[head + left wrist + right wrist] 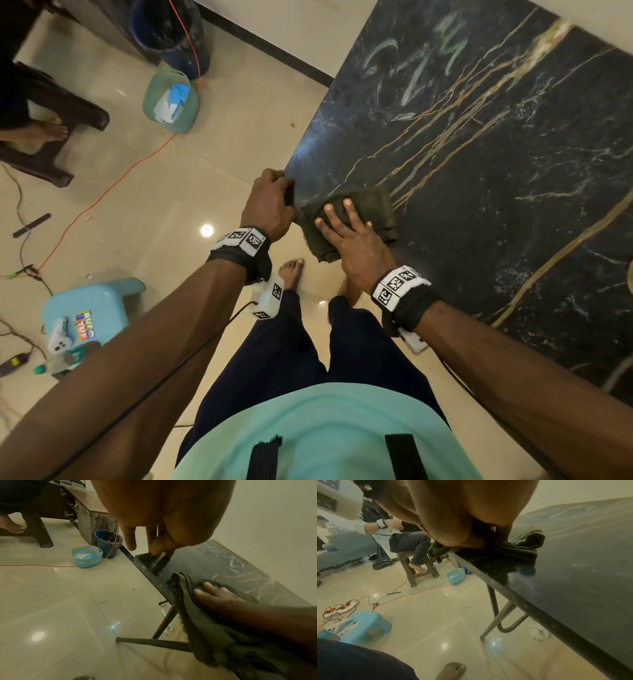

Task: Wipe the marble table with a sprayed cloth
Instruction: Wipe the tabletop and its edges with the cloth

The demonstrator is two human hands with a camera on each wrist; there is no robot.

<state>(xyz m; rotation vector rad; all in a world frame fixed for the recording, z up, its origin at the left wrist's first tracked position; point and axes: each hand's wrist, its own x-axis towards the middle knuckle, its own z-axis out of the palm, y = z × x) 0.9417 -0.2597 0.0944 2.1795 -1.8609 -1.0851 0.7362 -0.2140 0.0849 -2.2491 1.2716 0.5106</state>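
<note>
Cloth: the dark green cloth (349,219) lies folded on the near corner of the marble table (513,171), and one part of it hangs a little over the front edge.
Right hand: the right hand (349,236) lies flat on the cloth, the fingers straight and spread, pressing it to the stone.
Left hand: the left hand (270,202) has its fingers curled over the corner edge of the table, just beside the cloth; I think it steadies the table.
Table surface: pale smears (418,58) are visible at the far end, well apart from the cloth.
Step in hand: wiping, it seems at the near corner only, so most of the top is probably still to do.
Next move: it calls for pushing the cloth with flat pressure away from the edge, toward the smears, so that it does not slip off.
</note>
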